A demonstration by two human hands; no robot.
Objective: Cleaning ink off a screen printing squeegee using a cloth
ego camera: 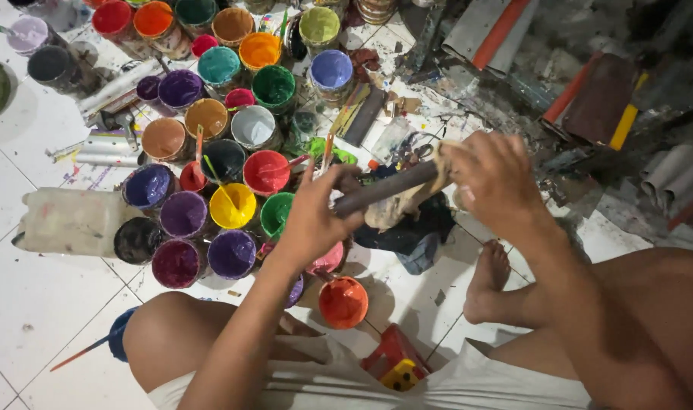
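Two bare hands meet over a crowded floor of paint pots. The left hand (314,216) closes its grip around the near end of a dark rod-like tool (384,187), fingers curled over it and a thin brush handle (327,152) standing up just beside them. The right hand (494,178) wraps a stained pale rag (407,203) about the far end of the same tool, grip shut tight on cloth and shaft together, so the tool hangs level between both hands, above the tiles and clear of the pots.

Below and to the left stand many open pots: a red pot (266,171), a yellow pot (233,205), a green pot (277,214), several purple ones such as a purple pot (232,253), and an orange pot (343,301) nearest the person's knee. A whitish plastic jug (72,221) lies on its side at the left. A dark cloth (411,235) sits crumpled on the white tiled floor (35,304) under the hands, and a bare foot (487,277) rests near it.

Judging by the rag around the shaft, the step in hand looks like wiping paint off the tool. A next stroke would seem to call for a firm hold by the left hand while the rag slides along the shaft, keeping it clear of the wet pots beneath.
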